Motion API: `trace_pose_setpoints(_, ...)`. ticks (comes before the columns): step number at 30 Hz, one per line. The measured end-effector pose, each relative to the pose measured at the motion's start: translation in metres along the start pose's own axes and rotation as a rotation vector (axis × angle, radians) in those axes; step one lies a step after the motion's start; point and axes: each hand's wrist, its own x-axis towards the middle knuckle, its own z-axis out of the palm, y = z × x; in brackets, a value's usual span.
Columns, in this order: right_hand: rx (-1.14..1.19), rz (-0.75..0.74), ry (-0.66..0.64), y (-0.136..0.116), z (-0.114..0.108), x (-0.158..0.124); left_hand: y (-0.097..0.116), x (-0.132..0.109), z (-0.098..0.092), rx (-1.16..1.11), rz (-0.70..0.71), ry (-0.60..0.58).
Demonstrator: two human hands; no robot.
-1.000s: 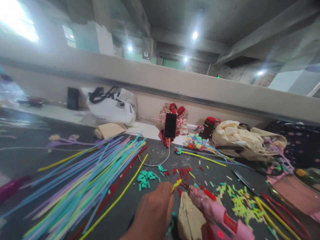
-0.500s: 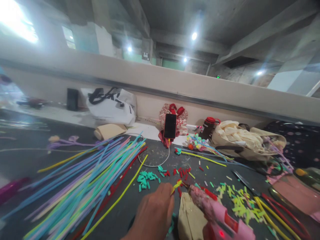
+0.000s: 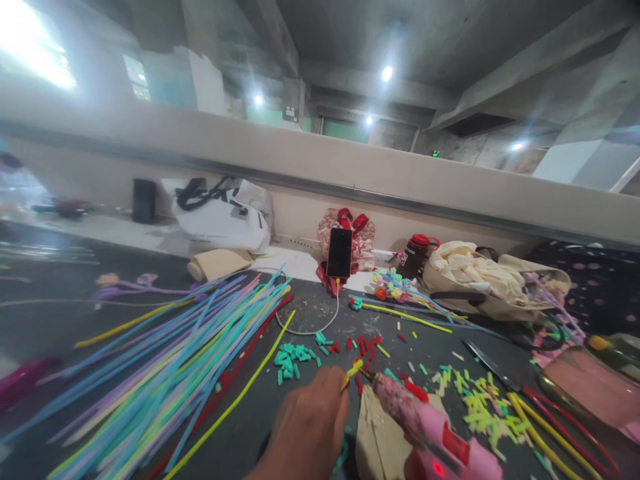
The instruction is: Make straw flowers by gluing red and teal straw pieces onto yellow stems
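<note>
My left hand point(image 3: 313, 417) pinches a short yellow piece point(image 3: 353, 371) between thumb and fingers, its free end angled up and to the right, near the middle of the desk point(image 3: 243, 430). My right hand point(image 3: 414, 465), mostly hidden beneath the pink glue gun point(image 3: 417, 417), appears closed around it. The nozzle points left at the yellow piece; whether the two touch, I cannot tell. I judge the step to be gluing; the next move calls for a steady pinch, with my fingertips clear of the nozzle. Folded tan material point(image 3: 375, 437) lies below the gun. Just beyond are teal pieces point(image 3: 287, 360) on the left and red pieces point(image 3: 369, 345) on the right; yellow-green pieces point(image 3: 493, 410) and scissors point(image 3: 493, 367) lie farther right. A bundle of fuzzy stems point(image 3: 200, 363) spreads across the left, and a phone point(image 3: 339, 253) stands at the far side.
</note>
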Motion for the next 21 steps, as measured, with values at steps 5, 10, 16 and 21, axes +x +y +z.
trace_pose_setpoints(5, -0.042, -0.085, -0.029, -0.007, 0.000, -0.004, 0.000, 0.000, -0.002, -0.014, -0.006, -0.006)
trace_pose_setpoints(10, -0.096, -0.108, -0.041, -0.009, -0.001, -0.004, 0.002, 0.001, -0.003, 0.012, -0.021, -0.007)
trace_pose_setpoints(16, -0.117, -0.103, -0.056, -0.014, 0.004, -0.008, 0.001, 0.002, -0.002, 0.013, -0.008, -0.003)
trace_pose_setpoints(21, -0.139, -0.122, -0.042, -0.031, 0.004, -0.023, 0.003, 0.000, -0.004, 0.008, -0.026, -0.011)
